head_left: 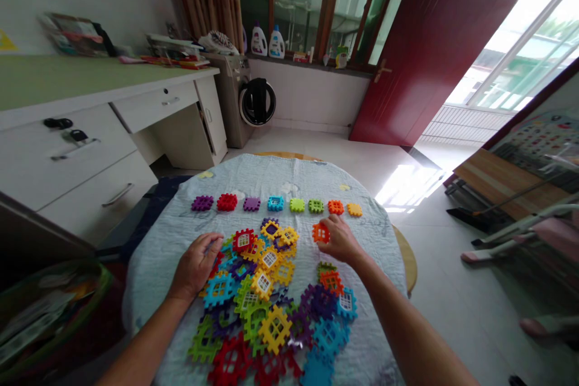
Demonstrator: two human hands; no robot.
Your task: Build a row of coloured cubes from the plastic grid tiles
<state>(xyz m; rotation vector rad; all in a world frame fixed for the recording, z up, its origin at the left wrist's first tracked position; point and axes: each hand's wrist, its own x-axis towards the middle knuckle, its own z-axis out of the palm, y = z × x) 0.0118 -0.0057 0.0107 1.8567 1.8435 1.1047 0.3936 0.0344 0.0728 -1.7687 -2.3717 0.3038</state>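
Note:
My right hand [340,240] grips an orange window-shaped building tile [321,233] by its right edge, held just in front of the row of tiles. My left hand [195,264] rests at the left edge of a pile of interlocking plastic tiles [275,327], its fingers loosely extended beside a red tile [243,240] with a white lattice. Whether its fingertips touch a piece is hard to see. Purple, blue, green, yellow, red and orange pieces overlap in the pile. Behind it runs a spaced row of tiles, from a purple one [202,203] to a yellow-orange one [354,210].
A pale blue cloth [158,265] covers the round table. At left stand a white desk [90,157] with drawers and a green bin [97,289]. Farther back are a washing machine [234,99] with its door ajar and a red door [407,42]. Someone's feet [474,257] show at right.

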